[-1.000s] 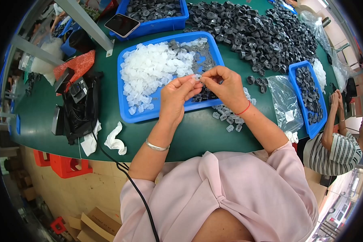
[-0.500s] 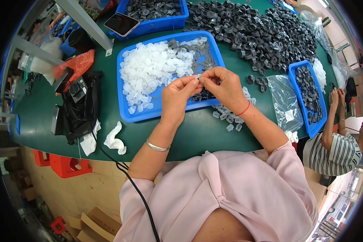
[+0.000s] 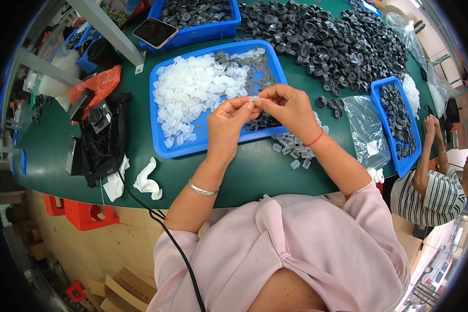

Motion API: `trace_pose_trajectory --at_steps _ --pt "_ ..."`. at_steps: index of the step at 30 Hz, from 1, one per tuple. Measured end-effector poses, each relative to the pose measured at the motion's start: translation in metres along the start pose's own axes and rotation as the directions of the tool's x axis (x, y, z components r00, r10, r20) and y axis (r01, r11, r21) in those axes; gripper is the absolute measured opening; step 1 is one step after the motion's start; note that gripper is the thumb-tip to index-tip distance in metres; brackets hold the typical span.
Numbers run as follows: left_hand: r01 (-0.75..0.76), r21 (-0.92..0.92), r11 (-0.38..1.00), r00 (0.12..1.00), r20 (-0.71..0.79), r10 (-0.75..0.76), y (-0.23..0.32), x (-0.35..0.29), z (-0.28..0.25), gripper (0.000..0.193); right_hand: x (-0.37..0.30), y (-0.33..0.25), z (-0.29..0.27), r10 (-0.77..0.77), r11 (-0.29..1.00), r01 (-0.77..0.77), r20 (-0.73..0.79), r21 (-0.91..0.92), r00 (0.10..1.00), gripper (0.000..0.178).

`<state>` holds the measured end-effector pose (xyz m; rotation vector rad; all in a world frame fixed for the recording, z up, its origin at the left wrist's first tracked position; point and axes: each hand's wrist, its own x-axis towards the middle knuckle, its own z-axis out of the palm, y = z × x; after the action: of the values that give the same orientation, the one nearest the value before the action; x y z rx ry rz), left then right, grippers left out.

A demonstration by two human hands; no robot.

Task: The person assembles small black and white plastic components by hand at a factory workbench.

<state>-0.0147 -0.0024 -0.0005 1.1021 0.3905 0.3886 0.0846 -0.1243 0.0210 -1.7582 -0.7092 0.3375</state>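
Observation:
Above the front half of a blue tray (image 3: pixel 164 151), my left hand (image 3: pixel 228 122) and my right hand (image 3: pixel 291 110) meet fingertip to fingertip. Both pinch one small whitish translucent plastic piece (image 3: pixel 254 99), mostly covered by the fingers. A large heap of white translucent plastic pieces (image 3: pixel 192 86) fills the tray's left side. Small grey parts (image 3: pixel 260 78) lie at its right side, and darker ones (image 3: pixel 262 121) sit below my fingers. Just right of the tray, under my right wrist, several finished-looking clear-and-grey pieces (image 3: pixel 295 151) are scattered on the green table (image 3: pixel 218 182).
A big pile of black plastic rings (image 3: pixel 322 44) covers the back right. A phone (image 3: pixel 156 33) rests on a blue bin (image 3: pixel 208 30). Another blue tray (image 3: pixel 398 127) and a clear bag (image 3: pixel 366 130) lie right, near a co-worker's hands (image 3: pixel 434 127). A black cable (image 3: pixel 177 244) crosses my left side.
My fingertips have closed further together around the small piece, and the right thumb has shifted against it. Both hands stay in nearly the same place over the tray.

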Motion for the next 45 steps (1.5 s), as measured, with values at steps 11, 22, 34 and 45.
trace_pose_trajectory --at_steps 11,22,34,45 --pt "-0.028 0.028 0.999 0.999 0.016 0.028 -0.004 -0.002 0.001 0.017 -0.002 0.002 0.004 0.037 0.995 -0.043 0.061 0.095 0.997 0.014" --pt "0.062 -0.014 0.998 0.997 0.045 -0.062 0.000 0.005 -0.007 0.021 0.005 0.000 -0.004 -0.001 1.000 -0.001 0.100 0.013 0.995 0.016" --pt "0.013 -0.017 1.000 0.987 -0.159 -0.015 0.008 0.018 -0.023 0.021 0.081 0.059 -0.009 -0.491 0.530 0.563 0.311 -0.634 0.814 0.009" --pt "0.064 -0.034 0.997 0.991 -0.112 -0.067 0.006 0.014 -0.019 0.019 0.068 0.029 -0.012 -0.239 0.805 0.347 0.272 -0.482 0.932 0.009"
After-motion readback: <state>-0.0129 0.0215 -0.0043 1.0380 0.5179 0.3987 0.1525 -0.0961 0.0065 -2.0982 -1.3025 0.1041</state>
